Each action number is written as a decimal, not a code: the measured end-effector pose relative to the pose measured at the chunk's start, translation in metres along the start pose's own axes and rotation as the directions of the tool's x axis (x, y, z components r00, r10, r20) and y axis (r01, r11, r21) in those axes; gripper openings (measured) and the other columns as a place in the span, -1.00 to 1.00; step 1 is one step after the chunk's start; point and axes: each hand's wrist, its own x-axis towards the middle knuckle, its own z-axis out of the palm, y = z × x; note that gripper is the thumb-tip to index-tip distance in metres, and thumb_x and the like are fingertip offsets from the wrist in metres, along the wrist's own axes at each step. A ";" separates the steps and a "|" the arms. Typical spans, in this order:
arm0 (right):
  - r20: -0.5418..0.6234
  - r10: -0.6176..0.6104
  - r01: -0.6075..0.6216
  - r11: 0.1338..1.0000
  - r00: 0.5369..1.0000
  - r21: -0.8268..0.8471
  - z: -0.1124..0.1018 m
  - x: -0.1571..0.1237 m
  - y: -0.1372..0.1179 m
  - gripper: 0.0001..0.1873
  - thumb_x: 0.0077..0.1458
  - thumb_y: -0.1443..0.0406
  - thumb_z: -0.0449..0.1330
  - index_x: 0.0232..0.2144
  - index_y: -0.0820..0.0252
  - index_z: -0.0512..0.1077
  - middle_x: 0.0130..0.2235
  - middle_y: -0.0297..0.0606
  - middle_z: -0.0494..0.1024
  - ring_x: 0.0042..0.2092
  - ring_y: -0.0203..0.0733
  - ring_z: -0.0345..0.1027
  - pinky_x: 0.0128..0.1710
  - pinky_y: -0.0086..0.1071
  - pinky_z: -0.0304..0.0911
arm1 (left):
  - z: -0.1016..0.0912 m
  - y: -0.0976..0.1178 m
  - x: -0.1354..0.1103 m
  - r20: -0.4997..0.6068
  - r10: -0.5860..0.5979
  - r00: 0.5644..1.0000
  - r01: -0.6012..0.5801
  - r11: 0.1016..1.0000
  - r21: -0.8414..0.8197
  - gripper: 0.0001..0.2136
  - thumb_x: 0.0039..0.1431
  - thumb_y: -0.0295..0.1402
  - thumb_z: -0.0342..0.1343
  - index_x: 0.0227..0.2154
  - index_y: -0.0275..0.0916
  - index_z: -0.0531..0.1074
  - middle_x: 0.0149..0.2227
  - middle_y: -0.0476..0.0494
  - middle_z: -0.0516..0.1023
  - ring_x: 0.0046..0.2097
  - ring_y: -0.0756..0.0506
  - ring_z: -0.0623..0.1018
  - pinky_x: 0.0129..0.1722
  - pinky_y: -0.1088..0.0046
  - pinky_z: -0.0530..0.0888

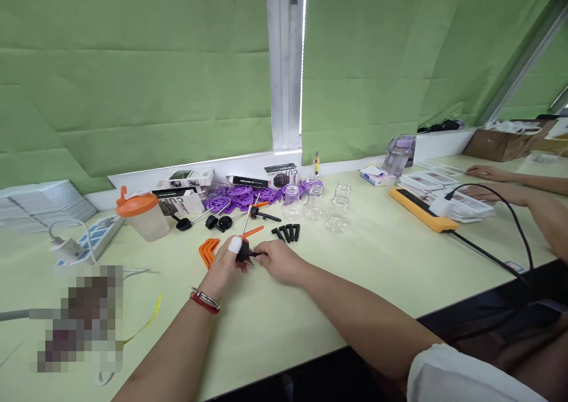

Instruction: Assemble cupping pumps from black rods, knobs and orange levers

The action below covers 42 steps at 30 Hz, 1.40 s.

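My left hand point(223, 265), with a red and silver bracelet on the wrist and a white cover on one fingertip, is closed on a small black part point(244, 252) with a thin rod rising from it. My right hand point(278, 259) pinches the same black part from the right. Both hands rest on the pale green table point(355, 272). Orange plastic pieces point(207, 250) lie just left of my left hand. Several short black pegs point(286, 232) lie just beyond my right hand.
Behind the hands lie purple round parts point(239, 196), clear glass jars point(315, 204), boxes point(186, 179) and an orange-lidded cup point(142, 214). A power strip point(91, 239) sits at left. A yellow-edged tool point(421, 210) with black cable and another person's arms point(523, 183) are at right.
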 end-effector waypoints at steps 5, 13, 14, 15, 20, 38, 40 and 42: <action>0.062 -0.099 0.098 0.995 0.993 0.016 -0.002 0.004 0.004 -0.81 0.10 0.38 0.09 -0.40 0.20 0.51 -0.47 -0.35 0.47 -0.44 -0.33 0.23 -0.43 -0.50 0.08 | 0.007 0.006 -0.004 0.025 -0.008 1.000 0.004 0.988 0.155 -0.72 -0.01 -0.12 0.21 -0.39 -0.23 0.36 -0.56 0.00 0.42 -0.55 -0.04 0.45 -0.63 0.49 0.35; -0.373 0.206 -0.345 0.870 0.904 -0.354 -0.030 0.022 0.030 -0.80 0.10 0.21 0.14 -0.43 0.18 0.51 -0.28 -0.15 0.53 -0.31 -0.17 0.37 -0.42 -0.40 0.08 | 0.006 0.002 0.000 -0.073 0.012 0.997 0.001 0.986 0.166 -0.69 0.02 -0.09 0.16 -0.39 -0.24 0.32 -0.57 -0.01 0.43 -0.58 -0.02 0.44 -0.62 0.49 0.35; -0.356 0.243 -0.378 0.844 0.902 -0.381 -0.031 0.023 0.032 -0.82 0.06 0.21 0.17 -0.44 0.18 0.51 -0.29 -0.14 0.53 -0.31 -0.15 0.38 -0.43 -0.39 0.08 | 0.006 0.001 0.000 -0.078 0.015 0.997 -0.002 0.985 0.170 -0.69 0.02 -0.08 0.15 -0.38 -0.24 0.31 -0.57 -0.01 0.43 -0.57 -0.01 0.44 -0.61 0.49 0.36; -0.334 0.275 -0.401 0.823 0.901 -0.403 -0.030 0.024 0.033 -0.83 0.04 0.21 0.18 -0.45 0.18 0.51 -0.31 -0.13 0.54 -0.32 -0.13 0.39 -0.44 -0.38 0.09 | 0.005 0.000 0.001 -0.083 0.017 0.996 -0.002 0.985 0.173 -0.69 0.03 -0.08 0.15 -0.37 -0.24 0.32 -0.57 -0.01 0.44 -0.57 -0.02 0.44 -0.60 0.48 0.38; -0.309 0.357 -0.465 0.767 0.882 -0.443 -0.023 0.029 0.032 -0.88 0.00 0.29 0.20 -0.44 0.22 0.50 -0.36 -0.04 0.55 -0.31 -0.05 0.42 -0.42 -0.34 0.13 | 0.005 0.000 0.001 -0.085 0.021 0.996 -0.006 0.985 0.171 -0.70 0.03 -0.09 0.16 -0.35 -0.23 0.33 -0.56 -0.01 0.45 -0.55 -0.02 0.46 -0.57 0.46 0.39; -0.056 -0.018 -0.004 0.933 0.998 -0.360 -0.024 0.015 0.022 -0.86 0.03 0.23 0.23 -0.35 0.14 0.55 -0.34 -0.30 0.48 -0.32 -0.28 0.28 -0.37 -0.43 0.02 | -0.002 0.010 0.004 -0.210 -0.043 0.977 0.031 0.998 -0.057 -0.76 -0.01 -0.20 0.18 -0.40 -0.22 0.29 -0.55 0.06 0.39 -0.64 0.05 0.36 -0.70 0.53 0.20; -0.056 -0.049 0.025 0.932 0.997 -0.361 -0.023 0.015 0.022 -0.88 0.03 0.25 0.23 -0.36 0.15 0.54 -0.34 -0.30 0.47 -0.32 -0.28 0.28 -0.36 -0.43 0.02 | -0.001 0.009 0.004 -0.198 -0.045 0.979 0.035 0.998 -0.055 -0.77 -0.01 -0.20 0.17 -0.40 -0.22 0.30 -0.55 0.06 0.40 -0.64 0.04 0.36 -0.70 0.52 0.20; -0.051 -0.087 0.065 0.937 0.995 -0.343 -0.021 0.014 0.023 -0.89 0.04 0.26 0.23 -0.37 0.16 0.52 -0.34 -0.30 0.47 -0.30 -0.28 0.29 -0.35 -0.43 0.03 | -0.002 0.008 0.005 -0.194 -0.044 0.980 0.033 0.998 -0.060 -0.76 -0.01 -0.19 0.17 -0.39 -0.22 0.30 -0.54 0.05 0.41 -0.64 0.04 0.36 -0.69 0.51 0.21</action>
